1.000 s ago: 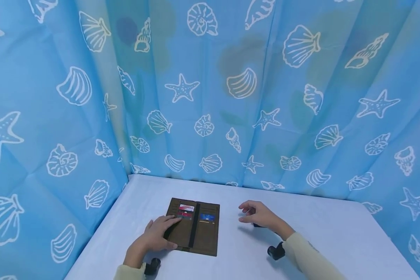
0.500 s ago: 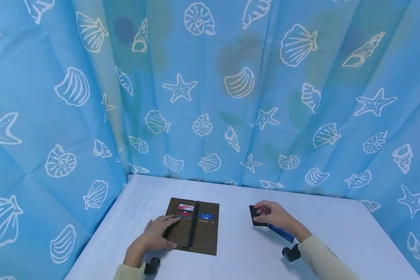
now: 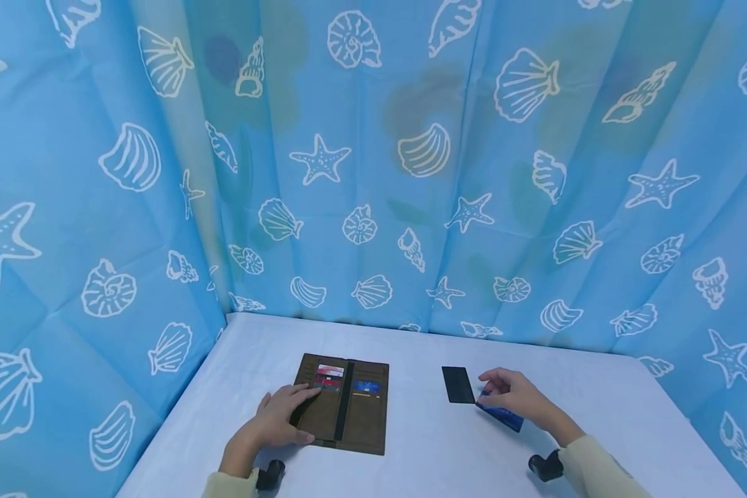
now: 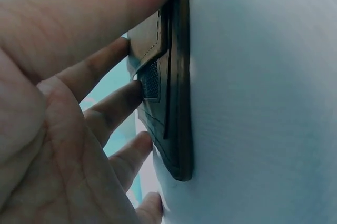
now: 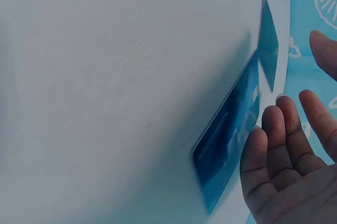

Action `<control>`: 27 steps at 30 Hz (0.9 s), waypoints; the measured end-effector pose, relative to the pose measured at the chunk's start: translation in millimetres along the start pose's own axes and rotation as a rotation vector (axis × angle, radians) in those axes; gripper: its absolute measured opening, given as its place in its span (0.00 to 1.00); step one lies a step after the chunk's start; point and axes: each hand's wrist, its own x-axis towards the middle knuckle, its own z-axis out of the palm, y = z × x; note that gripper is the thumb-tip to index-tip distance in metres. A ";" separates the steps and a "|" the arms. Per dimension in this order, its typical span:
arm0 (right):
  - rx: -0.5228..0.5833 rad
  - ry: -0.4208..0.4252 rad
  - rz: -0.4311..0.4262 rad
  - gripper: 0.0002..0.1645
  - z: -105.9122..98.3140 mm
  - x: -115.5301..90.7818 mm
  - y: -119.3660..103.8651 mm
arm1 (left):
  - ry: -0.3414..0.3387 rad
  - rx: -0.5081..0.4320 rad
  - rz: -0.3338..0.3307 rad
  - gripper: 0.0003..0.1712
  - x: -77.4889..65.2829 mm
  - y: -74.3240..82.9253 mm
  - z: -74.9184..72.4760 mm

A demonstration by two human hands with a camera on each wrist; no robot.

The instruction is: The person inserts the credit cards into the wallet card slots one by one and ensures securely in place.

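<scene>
A brown wallet [image 3: 364, 422] lies unfolded on the table, with cards in its slots and a black strap down the middle. My left hand [image 3: 277, 418] rests on its left side, fingers spread over the leather and thumb by the lower edge; the left wrist view shows the fingertips along the wallet's side [image 4: 181, 129]. To the right of the wallet lies a black card [image 3: 457, 385]. Just beside it, a blue card [image 3: 503, 416] lies partly hidden under my right hand [image 3: 523, 398]. In the right wrist view, thumb and fingers stand apart, close beside the blue card [image 5: 226, 129].
A white cloth [image 3: 423, 443] covers the table. A blue curtain [image 3: 380, 173] with shell and starfish drawings hangs along the back and sides. A small black camera sits at the left wrist [image 3: 271, 474] and another at the right wrist [image 3: 546, 466].
My right hand has moved right, off the black card and over to the blue card, so the black card now shows whole. The left hand and wallet have stayed in place.
</scene>
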 end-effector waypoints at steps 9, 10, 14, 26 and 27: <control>-0.065 0.041 0.040 0.33 -2.7 -6.9 13.8 | 0.010 0.001 0.009 0.46 -0.9 -2.8 0.8; -0.081 0.051 0.047 0.33 -2.5 -7.9 15.3 | 0.011 0.002 0.012 0.46 -0.8 -3.2 0.7; -0.150 0.082 0.059 0.36 -1.7 -10.2 20.1 | 0.015 0.006 0.007 0.47 0.1 -4.0 0.2; -0.175 0.074 0.099 0.48 1.0 -12.6 21.9 | 0.006 -0.010 0.012 0.46 1.2 -4.7 1.6; -0.188 0.075 0.093 0.48 1.0 -13.7 20.5 | 0.006 -0.008 0.014 0.46 1.5 -4.5 1.5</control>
